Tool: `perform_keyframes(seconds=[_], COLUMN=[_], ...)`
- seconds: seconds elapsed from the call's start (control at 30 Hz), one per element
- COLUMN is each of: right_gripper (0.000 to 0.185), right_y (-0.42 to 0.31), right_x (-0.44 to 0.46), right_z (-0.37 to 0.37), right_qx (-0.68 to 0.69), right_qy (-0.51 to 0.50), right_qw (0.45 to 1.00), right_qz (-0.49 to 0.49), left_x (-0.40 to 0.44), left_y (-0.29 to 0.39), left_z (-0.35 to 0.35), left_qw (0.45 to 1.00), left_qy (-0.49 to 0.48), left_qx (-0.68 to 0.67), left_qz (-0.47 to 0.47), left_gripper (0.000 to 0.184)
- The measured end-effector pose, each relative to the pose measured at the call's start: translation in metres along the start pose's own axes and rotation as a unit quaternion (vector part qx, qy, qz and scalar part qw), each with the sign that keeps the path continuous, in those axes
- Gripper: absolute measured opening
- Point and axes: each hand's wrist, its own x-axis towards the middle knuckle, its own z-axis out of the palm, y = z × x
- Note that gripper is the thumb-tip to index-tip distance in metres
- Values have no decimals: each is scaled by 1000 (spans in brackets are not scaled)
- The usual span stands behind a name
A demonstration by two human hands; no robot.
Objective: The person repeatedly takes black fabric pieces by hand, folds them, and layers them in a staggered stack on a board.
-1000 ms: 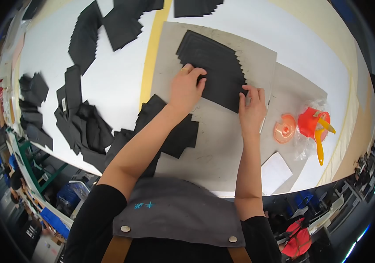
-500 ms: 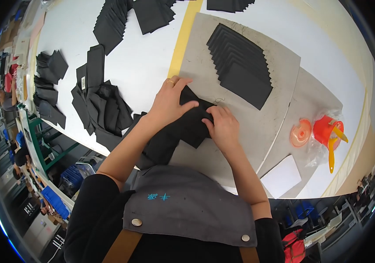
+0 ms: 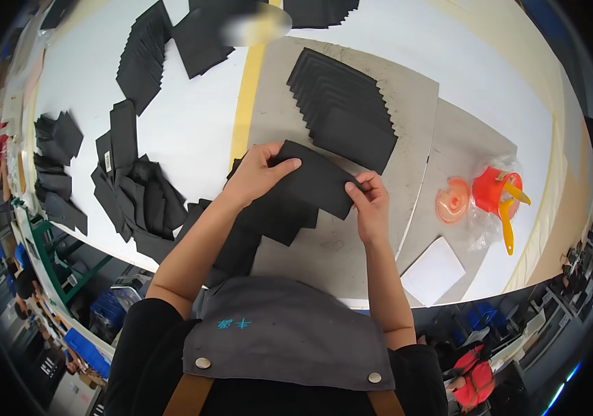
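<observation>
A flat black fabric piece (image 3: 316, 177) is stretched between my two hands. My left hand (image 3: 263, 173) pinches its left end, thumb on top, and my right hand (image 3: 368, 201) pinches the right end between thumb and fingers. More black pieces (image 3: 279, 218) lie just beneath it on the grey board. Beyond my hands, a fanned row of black pieces (image 3: 345, 107) rests on the same board, overlapping like steps. To the left of my left forearm sits a loose heap of black pieces (image 3: 140, 197), one bearing a white label.
Further fanned black stacks (image 3: 143, 59) lie at the far left. On the right, a red pot (image 3: 490, 187) with yellow-handled brushes stands in clear plastic beside an orange lid (image 3: 453, 201). A white sheet (image 3: 434, 272) lies near the front edge. Yellow tape (image 3: 244, 104) crosses the table.
The fabric piece has been raised off the pieces below and pulled out flat. My left hand has gone from spread fingers to a pinch. The view has shifted slightly.
</observation>
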Motion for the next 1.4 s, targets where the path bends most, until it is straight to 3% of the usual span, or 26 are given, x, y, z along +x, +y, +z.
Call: perform_keyframes(seconds=[0.17,0.3,0.37,0.5,0.63,0.7,0.83,0.9,1.03,1.2,1.4], right_gripper=[25,19,17,16,14,13,13,14,17,23,34], right_y=[-24,-18,-15,-27,-33,-26,-29,-44,-51,-51,-56], right_x=[8,18,25,27,26,26,27,21,18,18,14], right_z=[-15,-29,-37,-49,-52,-56,-47,-38,-45,-61,-62], right_qx=[146,162,177,172,98,137,179,138,19,-189,-275], right_qy=[34,89,129,55,76,24,24,80,60,-41,-108], right_qw=[986,983,975,983,992,990,982,987,998,981,952], right_qz=[76,-14,-39,17,35,-36,-61,11,14,-30,-84], left_x=[18,35,39,47,49,47,46,45,44,39,36], left_y=[13,3,2,5,1,1,-3,-1,1,9,10], left_z=[29,41,49,59,57,57,61,60,57,55,53], left_qw=[999,997,989,989,987,989,985,986,985,984,982], left_qy=[32,73,108,113,111,102,122,116,102,87,77], left_qx=[-33,5,27,27,37,56,44,54,60,88,102], left_qz=[26,37,99,93,109,95,114,112,122,126,136], left_gripper=[16,15,15,15,15,14,13,12,11,10,10])
